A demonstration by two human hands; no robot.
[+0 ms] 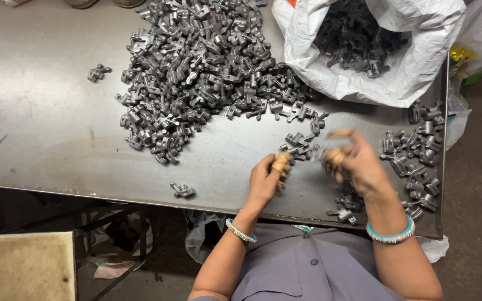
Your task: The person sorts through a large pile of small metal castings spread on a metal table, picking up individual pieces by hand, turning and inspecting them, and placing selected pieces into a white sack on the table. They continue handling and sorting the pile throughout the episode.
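On the grey metal surface (46,139), seen from the head camera, a big heap of small dark grey metal parts (196,67) is spread out at the far middle. A white woven sack (419,72) with more of the same parts inside is laid open at the far right. A smaller row of dark parts (417,156) is lined up near the right edge. A few loose dark parts (299,146) are found just past the two hands, between them and the big heap.

The left hand (266,178) is curled, with taped fingertips (282,163) pressed together. What is pinched there cannot be told, because it is too small and blurred. The right hand (358,161) is blurred too, with its fingers bent, and it cannot be told if anything is held.

The loose dark parts are lying straight ahead of the hands and touching neither. The left hand is a little nearer to them. No single long side can be made out in that small bunch. One lone dark part (183,190) is seen to the left of the left hand, near the front edge.
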